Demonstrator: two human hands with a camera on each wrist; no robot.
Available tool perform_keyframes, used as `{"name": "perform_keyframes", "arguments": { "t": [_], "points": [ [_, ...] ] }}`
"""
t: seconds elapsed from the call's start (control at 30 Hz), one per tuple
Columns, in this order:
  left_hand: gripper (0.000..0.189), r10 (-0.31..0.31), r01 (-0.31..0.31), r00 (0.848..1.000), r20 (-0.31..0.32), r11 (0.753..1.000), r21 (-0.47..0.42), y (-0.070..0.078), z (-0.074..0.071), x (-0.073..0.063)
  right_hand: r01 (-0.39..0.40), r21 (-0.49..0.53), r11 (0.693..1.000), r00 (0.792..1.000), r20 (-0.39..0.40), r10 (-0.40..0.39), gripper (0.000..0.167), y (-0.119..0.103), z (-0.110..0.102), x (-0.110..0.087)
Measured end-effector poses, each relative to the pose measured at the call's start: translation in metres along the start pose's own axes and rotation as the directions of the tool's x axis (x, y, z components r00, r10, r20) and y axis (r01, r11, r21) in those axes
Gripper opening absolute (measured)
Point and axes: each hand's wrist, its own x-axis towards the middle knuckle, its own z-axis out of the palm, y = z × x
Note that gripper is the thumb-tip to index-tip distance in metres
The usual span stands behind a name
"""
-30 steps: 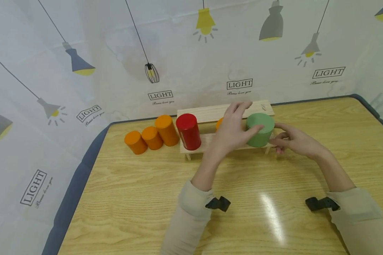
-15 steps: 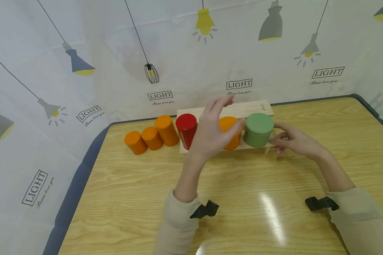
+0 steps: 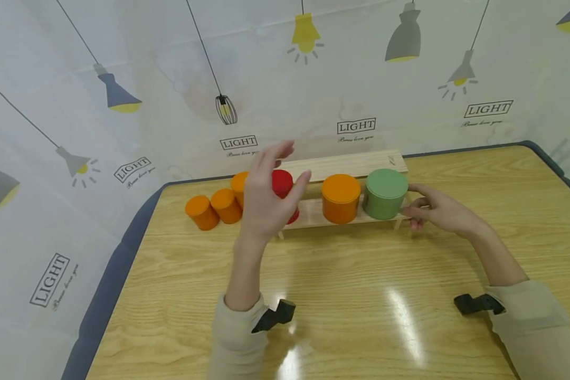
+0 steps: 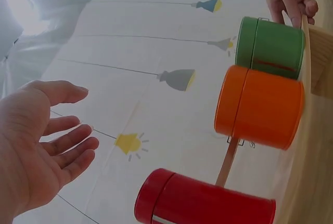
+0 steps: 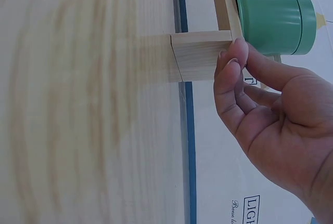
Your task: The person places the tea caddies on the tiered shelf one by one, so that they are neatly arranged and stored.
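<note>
My left hand [image 3: 268, 203] is raised in front of the red canister [image 3: 283, 182], partly hiding it in the head view. Its thumb stands apart from the loosely bent fingers, and nothing is in it; the left wrist view shows the bare palm. A two-step wooden rack [image 3: 309, 221] carries the red canister, a wide orange canister [image 3: 341, 203] and a green canister [image 3: 385, 198] in a row on its lower step. My right hand [image 3: 439, 211] pinches the rack's right end beside the green canister, thumb and curled fingers at the board's edge [image 5: 237, 29].
Left of the rack, several orange canisters of different heights stand on the wooden table, among them a short one [image 3: 202, 212] and a middle one [image 3: 226, 206]. The rack's upper step [image 3: 347, 164] runs along the back, near a curtain [image 3: 275, 68] printed with lamps.
My left hand has moved left from near the green canister, past the wide orange one, to in front of the red one. The right hand stays at the rack's end.
</note>
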Motion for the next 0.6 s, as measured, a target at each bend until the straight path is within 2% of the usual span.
{"name": "perform_keyframes", "arguments": {
  "t": [0.13,0.37,0.6],
  "points": [
    [0.046,-0.030,0.031,0.999,-0.028,0.999,0.042,-0.013,-0.012,-0.006,0.000,-0.003,1.000,1.000,-0.001,0.000,0.066,0.000,0.000,0.000],
    [0.045,-0.120,0.123,0.992,-0.049,0.990,0.075,-0.035,-0.032,-0.016,-0.007,-0.004,1.000,1.000,-0.001,0.007,0.067,-0.002,0.000,-0.001],
    [0.048,-0.238,0.244,0.969,-0.063,0.961,0.128,-0.063,-0.046,-0.028,-0.001,0.000,1.000,1.000,0.001,0.001,0.067,-0.001,0.000,-0.001]
  ]
}}
